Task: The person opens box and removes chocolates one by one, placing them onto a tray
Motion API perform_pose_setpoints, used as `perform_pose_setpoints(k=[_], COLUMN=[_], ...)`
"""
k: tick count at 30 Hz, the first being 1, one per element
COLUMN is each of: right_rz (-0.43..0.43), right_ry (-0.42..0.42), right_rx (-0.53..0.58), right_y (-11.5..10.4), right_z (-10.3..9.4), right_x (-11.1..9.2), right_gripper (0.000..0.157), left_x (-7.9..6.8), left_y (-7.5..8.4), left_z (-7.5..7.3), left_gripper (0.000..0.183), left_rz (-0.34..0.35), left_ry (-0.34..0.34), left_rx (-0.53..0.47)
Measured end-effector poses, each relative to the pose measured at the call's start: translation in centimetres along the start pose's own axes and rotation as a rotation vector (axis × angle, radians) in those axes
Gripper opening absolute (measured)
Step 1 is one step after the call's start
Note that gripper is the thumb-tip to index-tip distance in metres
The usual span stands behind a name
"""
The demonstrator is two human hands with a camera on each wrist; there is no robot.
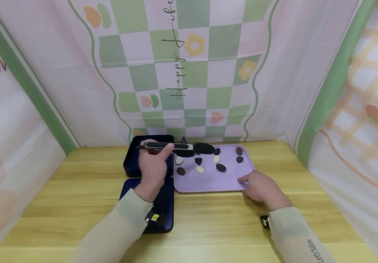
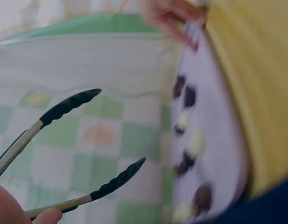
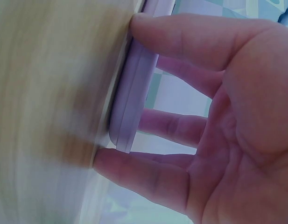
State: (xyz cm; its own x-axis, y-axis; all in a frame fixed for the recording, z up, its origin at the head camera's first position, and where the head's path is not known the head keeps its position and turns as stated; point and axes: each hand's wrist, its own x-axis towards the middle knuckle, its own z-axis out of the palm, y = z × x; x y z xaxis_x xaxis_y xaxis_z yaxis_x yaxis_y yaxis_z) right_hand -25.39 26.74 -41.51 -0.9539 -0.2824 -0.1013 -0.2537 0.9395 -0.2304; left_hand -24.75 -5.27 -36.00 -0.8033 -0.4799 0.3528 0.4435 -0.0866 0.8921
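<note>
My left hand (image 1: 152, 166) grips a pair of tongs (image 1: 203, 148) with black scalloped tips, raised over the left part of a lilac tray (image 1: 208, 185). In the left wrist view the tongs' arms (image 2: 69, 108) are spread apart with nothing between them. Small dark brown, black and white rounded pieces, such as a dark oval piece (image 1: 221, 167) and a white piece (image 1: 200, 169), lie scattered on the tray. My right hand (image 1: 262, 188) holds the tray's near right corner, thumb at the near edge and fingers round the side, as the right wrist view shows.
Left of the tray stands a dark blue box (image 1: 132, 164), with a matching shallow dark blue part (image 1: 166, 204) nearer me, partly hidden by my left arm. A patterned curtain (image 1: 195, 73) hangs behind the wooden table (image 1: 215, 223) and along both sides.
</note>
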Motion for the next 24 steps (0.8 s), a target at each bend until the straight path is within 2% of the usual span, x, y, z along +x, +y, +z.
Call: perform_pose_setpoints(k=[3, 6, 10, 13, 16, 19, 21, 24], right_rz=[-0.004, -0.005, 0.004, 0.008, 0.002, -0.003, -0.005, -0.007], right_ry=[-0.001, -0.003, -0.010, -0.011, -0.009, -0.006, -0.003, -0.001], right_rx=[-0.002, -0.003, -0.005, -0.003, 0.000, 0.001, 0.000, -0.002], right_y=[0.0, -0.1, 0.0, -0.1, -0.1, 0.0, 0.2, 0.3], right_z=[0.0, 0.1, 0.2, 0.2, 0.2, 0.2, 0.2, 0.3], right_x=[0.0, 0.0, 0.1, 0.0, 0.0, 0.1, 0.1, 0.2], right_gripper=[0.043, 0.043, 0.043, 0.043, 0.044, 0.045, 0.045, 0.045], left_x=[1.7, 3.4, 5.6, 6.9, 7.9, 8.5, 8.9, 9.2], left_y=[1.7, 3.3, 4.7, 5.2, 4.8, 3.6, 2.7, 1.5], left_z=[-2.4, -5.2, -9.2, -12.4, -15.6, -18.7, -20.5, -22.5], left_gripper=[0.038, 0.031, 0.029, 0.033, 0.038, 0.038, 0.038, 0.046], left_rz=[0.043, 0.079, 0.104, 0.096, 0.084, 0.045, -0.009, -0.137], left_ry=[0.060, 0.128, 0.203, 0.226, 0.216, 0.192, 0.180, 0.165], left_rx=[-0.039, -0.033, 0.093, 0.241, 0.373, 0.486, 0.555, 0.656])
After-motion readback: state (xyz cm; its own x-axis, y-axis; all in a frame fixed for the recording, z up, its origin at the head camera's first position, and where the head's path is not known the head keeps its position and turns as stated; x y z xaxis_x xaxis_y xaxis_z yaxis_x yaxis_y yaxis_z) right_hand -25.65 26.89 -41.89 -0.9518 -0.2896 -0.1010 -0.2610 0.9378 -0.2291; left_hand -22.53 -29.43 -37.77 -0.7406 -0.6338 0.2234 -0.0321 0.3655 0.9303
